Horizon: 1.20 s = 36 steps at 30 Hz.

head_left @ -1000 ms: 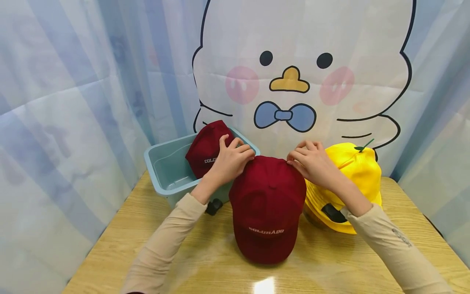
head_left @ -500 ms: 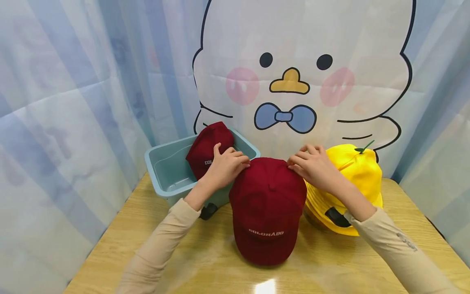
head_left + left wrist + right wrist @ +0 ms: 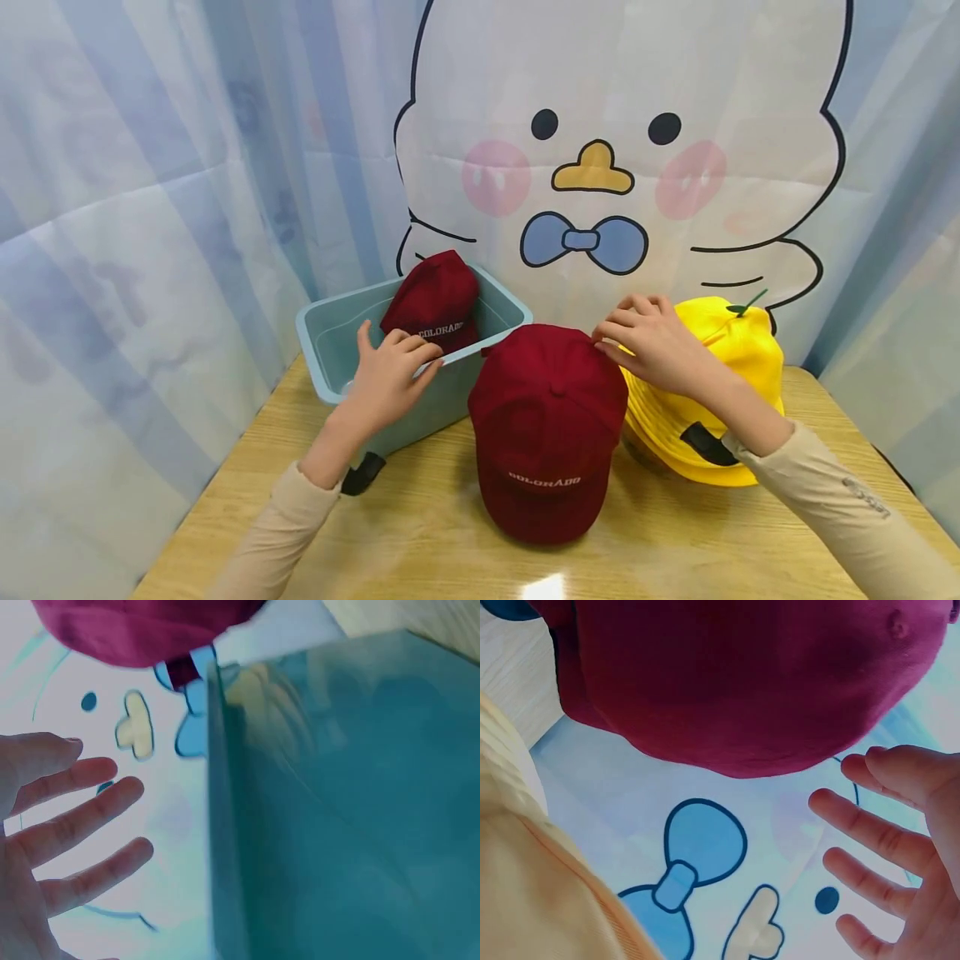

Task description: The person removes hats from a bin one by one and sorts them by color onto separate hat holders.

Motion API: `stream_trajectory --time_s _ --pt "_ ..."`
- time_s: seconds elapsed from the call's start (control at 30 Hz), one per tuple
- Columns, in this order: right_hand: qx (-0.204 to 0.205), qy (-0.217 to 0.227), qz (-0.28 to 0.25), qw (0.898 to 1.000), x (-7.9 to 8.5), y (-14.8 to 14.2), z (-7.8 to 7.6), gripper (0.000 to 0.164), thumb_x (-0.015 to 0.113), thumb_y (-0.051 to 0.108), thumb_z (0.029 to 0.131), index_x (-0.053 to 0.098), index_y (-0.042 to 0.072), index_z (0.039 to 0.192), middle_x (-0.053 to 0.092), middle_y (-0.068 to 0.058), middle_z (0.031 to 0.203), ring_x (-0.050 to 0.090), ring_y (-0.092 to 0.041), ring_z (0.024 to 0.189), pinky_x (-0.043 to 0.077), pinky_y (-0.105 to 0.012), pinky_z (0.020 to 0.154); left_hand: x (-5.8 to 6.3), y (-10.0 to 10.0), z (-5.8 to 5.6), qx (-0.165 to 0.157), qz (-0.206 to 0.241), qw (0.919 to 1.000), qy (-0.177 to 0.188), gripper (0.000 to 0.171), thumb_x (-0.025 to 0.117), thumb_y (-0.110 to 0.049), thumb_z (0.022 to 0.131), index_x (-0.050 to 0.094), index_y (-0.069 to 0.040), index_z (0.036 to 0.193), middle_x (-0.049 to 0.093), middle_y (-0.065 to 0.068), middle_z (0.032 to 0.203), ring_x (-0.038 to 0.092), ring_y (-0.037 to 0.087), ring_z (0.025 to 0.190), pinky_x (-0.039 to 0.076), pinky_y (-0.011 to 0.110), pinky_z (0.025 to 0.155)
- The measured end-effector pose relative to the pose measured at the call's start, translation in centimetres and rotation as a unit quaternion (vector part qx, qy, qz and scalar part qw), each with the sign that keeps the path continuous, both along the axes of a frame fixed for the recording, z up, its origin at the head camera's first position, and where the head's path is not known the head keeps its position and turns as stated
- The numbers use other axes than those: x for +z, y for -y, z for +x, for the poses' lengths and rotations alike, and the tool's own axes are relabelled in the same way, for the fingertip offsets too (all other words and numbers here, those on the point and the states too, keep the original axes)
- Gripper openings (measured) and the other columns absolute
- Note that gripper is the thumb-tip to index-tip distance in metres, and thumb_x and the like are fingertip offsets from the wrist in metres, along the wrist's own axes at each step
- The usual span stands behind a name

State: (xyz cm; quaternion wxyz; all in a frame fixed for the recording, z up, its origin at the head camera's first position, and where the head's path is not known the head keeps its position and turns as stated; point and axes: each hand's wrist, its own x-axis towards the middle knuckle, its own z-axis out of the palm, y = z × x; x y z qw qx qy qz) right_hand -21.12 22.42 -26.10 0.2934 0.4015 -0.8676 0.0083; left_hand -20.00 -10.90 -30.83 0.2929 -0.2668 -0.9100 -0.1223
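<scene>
As a blue-and-white curtain point(image 3: 247, 167) printed with a white cartoon character point(image 3: 600, 67) is hanging behind a front maroon cap point(image 3: 551, 408), a wooden worktop point(image 3: 420, 533) is stretching out beneath that cap. A pale blue bin point(image 3: 438, 408) is standing just to the front cap's left and slightly behind it. The front cap itself is sitting crown up, its brim pointing toward the person. Just to its right, a yellow hat point(image 3: 750, 350) is showing a green stem point(image 3: 750, 304), partly hidden by the person's arm. Behind and left of the front cap, a second maroon cap point(image 3: 435, 292) is leaning inside the bin. The left hand point(image 3: 390, 379), fingers spread and gripping nothing, is hovering left of the front cap, by the bin's near rim. The right hand point(image 3: 652, 342), also released with its fingers extended, is poising its fingertips at the front cap's upper right edge; whether they are touching it is unclear. White lettering point(image 3: 545, 481) low on the front cap is reading "COLORADO."
</scene>
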Motion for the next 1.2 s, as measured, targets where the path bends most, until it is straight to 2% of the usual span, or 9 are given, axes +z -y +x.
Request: stream_trajectory --time_s 0.17,0.3,0.4,0.5,0.7,0.87,0.97,1.2 --pt "0.007 -0.003 0.023 1.000 1.1 0.7 -0.1 0.009 0.068 0.014 0.075 0.065 0.016 0.083 0.062 0.002 0.076 0.046 -0.020 0.083 0.031 -0.040 0.071 -1.2 3.2 1.2 0.027 0.008 0.9989 -0.039 0.011 0.062 -0.019 0.083 0.067 -0.015 0.092 0.065 0.002 0.090 0.054 0.024 0.092 0.015 0.067 0.096" --pt "0.004 0.006 0.043 0.999 2.0 1.3 -0.6 0.006 0.067 0.014 0.076 0.064 0.017 0.081 0.063 0.002 0.077 0.046 -0.020 0.083 0.031 -0.040 0.071 -2.5 5.3 1.6 0.035 0.021 0.9960 -0.080 0.014 0.061 -0.021 0.083 0.066 -0.013 0.094 0.064 0.006 0.093 0.053 0.028 0.095 0.015 0.068 0.095" --pt "-0.001 0.011 0.058 0.998 2.8 1.7 -1.1 0.006 0.067 0.013 0.077 0.064 0.017 0.080 0.064 0.001 0.077 0.046 -0.021 0.083 0.031 -0.039 0.070 -3.6 6.4 1.7 0.036 0.025 0.9932 -0.108 0.028 0.048 -0.033 0.091 0.065 -0.013 0.099 0.063 0.008 0.097 0.052 0.031 0.097 0.016 0.067 0.095" --pt "-0.002 0.007 0.073 0.997 3.6 2.3 -1.7 0.004 0.066 0.015 0.077 0.064 0.017 0.080 0.064 0.001 0.077 0.047 -0.021 0.081 0.030 -0.038 0.067 -4.8 7.2 1.8 0.046 0.024 0.9923 -0.113 0.048 0.029 -0.044 0.095 0.063 -0.012 0.107 0.061 0.011 0.105 0.051 0.034 0.102 0.015 0.067 0.095" --pt "0.000 0.011 0.087 0.996 5.2 4.2 -3.4 0.004 0.065 0.014 0.078 0.062 0.016 0.080 0.064 0.000 0.076 0.045 -0.021 0.078 0.029 -0.037 0.064 -6.9 7.8 2.1 0.079 0.013 0.9934 -0.082 0.056 0.020 -0.050 0.095 0.056 -0.015 0.120 0.058 0.012 0.115 0.044 0.036 0.114 0.013 0.068 0.095" --pt "0.021 -0.010 0.098 0.995 6.4 6.1 -5.4 0.002 0.063 0.015 0.080 0.061 0.015 0.081 0.063 -0.001 0.077 0.044 -0.021 0.076 0.031 -0.039 0.066 -8.2 7.6 2.2 0.086 0.023 0.9904 -0.105 0.058 0.017 -0.050 0.095 0.055 -0.014 0.120 0.057 0.014 0.113 0.041 0.038 0.117 0.012 0.069 0.095" --pt "0.021 -0.014 0.115 0.993 6.9 7.3 -6.9 0.003 0.062 0.018 0.082 0.062 0.015 0.084 0.064 -0.002 0.079 0.044 -0.022 0.077 0.032 -0.040 0.069 -8.6 7.5 2.1 0.088 0.035 0.9889 -0.114 0.058 0.018 -0.050 0.095 0.056 -0.014 0.119 0.057 0.013 0.111 0.040 0.038 0.118 0.012 0.069 0.094" --pt "-0.020 -0.001 0.185 0.983 7.8 10.8 -10.4 0.016 0.060 0.023 0.084 0.063 0.016 0.098 0.066 -0.003 0.092 0.046 -0.024 0.084 0.033 -0.041 0.076 -9.0 7.5 1.9 0.081 0.054 0.9869 -0.128 0.057 0.024 -0.052 0.093 0.061 -0.013 0.109 0.058 0.011 0.105 0.040 0.037 0.118 0.011 0.072 0.092"
